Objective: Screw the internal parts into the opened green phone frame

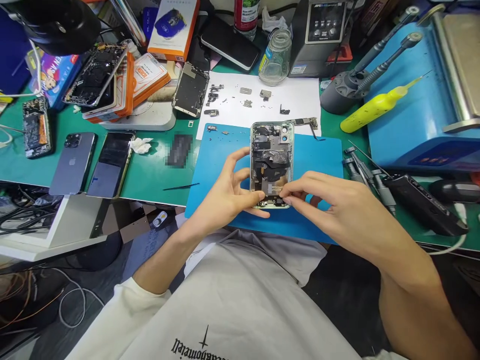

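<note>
An opened phone chassis (271,160) with its inner parts exposed lies upright on the blue work mat (322,155). My left hand (225,195) grips the chassis by its lower left side, thumb and fingers curled around the edge. My right hand (330,205) is at the bottom right corner, fingertips pinched together on a small part inside the lower end of the chassis; what they pinch is too small to name.
Small removed parts lie on a white sheet (300,97) behind the mat. Two phones (90,162) lie at left, with more phone shells on orange boxes (112,82). Screwdrivers (369,177), a yellow squeeze bottle (375,107), a glass jar (275,56) and a blue machine (423,100) are at right.
</note>
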A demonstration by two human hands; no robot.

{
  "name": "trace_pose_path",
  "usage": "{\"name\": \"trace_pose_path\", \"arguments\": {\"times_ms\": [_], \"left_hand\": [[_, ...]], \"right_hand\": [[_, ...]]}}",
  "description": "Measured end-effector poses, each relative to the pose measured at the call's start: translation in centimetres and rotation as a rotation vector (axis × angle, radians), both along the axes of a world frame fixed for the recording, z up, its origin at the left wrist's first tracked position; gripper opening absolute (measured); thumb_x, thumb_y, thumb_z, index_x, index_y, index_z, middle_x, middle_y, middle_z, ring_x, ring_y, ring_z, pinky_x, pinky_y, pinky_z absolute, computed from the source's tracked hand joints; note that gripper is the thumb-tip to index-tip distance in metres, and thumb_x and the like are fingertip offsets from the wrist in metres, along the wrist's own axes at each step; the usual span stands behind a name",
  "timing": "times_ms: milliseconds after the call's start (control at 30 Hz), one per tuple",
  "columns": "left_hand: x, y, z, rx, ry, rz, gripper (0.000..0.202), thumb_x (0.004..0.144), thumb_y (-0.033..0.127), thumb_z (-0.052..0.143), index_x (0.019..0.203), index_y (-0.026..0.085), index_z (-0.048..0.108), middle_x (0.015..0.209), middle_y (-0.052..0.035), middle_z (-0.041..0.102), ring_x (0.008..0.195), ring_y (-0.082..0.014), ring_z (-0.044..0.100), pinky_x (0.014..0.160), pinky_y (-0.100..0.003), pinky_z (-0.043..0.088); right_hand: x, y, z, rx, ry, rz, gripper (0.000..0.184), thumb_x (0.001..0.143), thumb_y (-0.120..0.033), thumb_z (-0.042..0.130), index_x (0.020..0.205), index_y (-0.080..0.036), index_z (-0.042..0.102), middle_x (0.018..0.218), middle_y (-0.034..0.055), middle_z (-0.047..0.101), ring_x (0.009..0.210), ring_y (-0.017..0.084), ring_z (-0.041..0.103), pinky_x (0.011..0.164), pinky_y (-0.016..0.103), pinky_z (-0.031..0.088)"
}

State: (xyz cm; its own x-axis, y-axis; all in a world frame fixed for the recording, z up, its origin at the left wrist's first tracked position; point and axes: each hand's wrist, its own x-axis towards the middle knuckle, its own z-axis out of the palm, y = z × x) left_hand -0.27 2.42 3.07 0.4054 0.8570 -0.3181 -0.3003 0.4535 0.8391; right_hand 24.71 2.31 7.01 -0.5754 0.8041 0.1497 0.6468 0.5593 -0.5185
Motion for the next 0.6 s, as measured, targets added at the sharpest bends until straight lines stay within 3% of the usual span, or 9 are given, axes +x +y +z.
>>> {"name": "trace_pose_path", "arguments": {"times_ms": [100,233,333,433,533,600], "left_hand": [[-0.2,0.0,-0.1,0.000,-0.012,-0.013,0.099,0.093,0.031,0.091,0.170,0.038,0.029,0.163,-0.0134,0.067,0.112,-0.0287,0.084,0.073,-0.034,0.077],[-0.1,-0.1,-0.3,0.001,0.001,-0.036,0.088,0.098,0.030,0.087,0.169,0.037,0.035,0.165,-0.0129,0.065,0.119,-0.0297,0.083,0.076,-0.035,0.078],[0.0,-0.1,-0.4,-0.001,0.015,-0.029,0.081,0.096,0.030,0.088,0.162,0.031,0.043,0.161,-0.0135,0.066,0.124,-0.0303,0.081,0.078,-0.034,0.078],[0.0,-0.1,-0.5,0.003,0.023,-0.016,0.084,0.090,0.033,0.094,0.157,0.030,0.043,0.159,-0.0135,0.068,0.107,-0.0254,0.085,0.069,-0.030,0.076],[-0.1,0.1,-0.4,0.005,0.020,-0.028,0.091,0.086,0.038,0.099,0.154,0.031,0.040,0.148,-0.0116,0.076,0.080,-0.0175,0.084,0.055,-0.024,0.069],[-0.3,0.2,-0.2,-0.001,0.015,-0.051,0.094,0.086,0.041,0.100,0.155,0.031,0.036,0.137,-0.0101,0.081,0.064,-0.0146,0.080,0.046,-0.022,0.063]], "right_hand": [[0.1,0.2,0.1,0.012,0.023,0.030,0.011,0.114,-0.023,0.066,0.116,-0.024,0.076,0.109,-0.0060,0.075,0.092,0.007,0.072,0.080,0.022,0.052],[-0.2,-0.3,0.0,0.069,-0.004,0.046,0.011,0.114,-0.020,0.065,0.116,-0.022,0.076,0.110,-0.0046,0.074,0.092,0.006,0.071,0.082,0.020,0.052],[-1.2,-1.4,-0.2,0.269,-0.085,-0.034,0.013,0.111,-0.016,0.068,0.120,-0.017,0.077,0.108,0.0036,0.070,0.087,0.013,0.065,0.075,0.029,0.047],[-2.2,-2.4,-0.7,0.479,-0.124,-0.036,0.010,0.107,-0.016,0.074,0.116,-0.015,0.079,0.103,0.0082,0.071,0.089,0.018,0.062,0.078,0.034,0.045],[-2.4,-2.9,-1.6,0.550,-0.132,0.004,0.007,0.106,-0.013,0.075,0.111,-0.017,0.078,0.098,0.0063,0.074,0.085,0.017,0.063,0.077,0.034,0.046],[-2.2,-3.1,-2.1,0.577,-0.135,-0.005,0.016,0.104,-0.007,0.075,0.114,-0.018,0.076,0.097,0.0045,0.075,0.083,0.016,0.064,0.074,0.032,0.046]]}}
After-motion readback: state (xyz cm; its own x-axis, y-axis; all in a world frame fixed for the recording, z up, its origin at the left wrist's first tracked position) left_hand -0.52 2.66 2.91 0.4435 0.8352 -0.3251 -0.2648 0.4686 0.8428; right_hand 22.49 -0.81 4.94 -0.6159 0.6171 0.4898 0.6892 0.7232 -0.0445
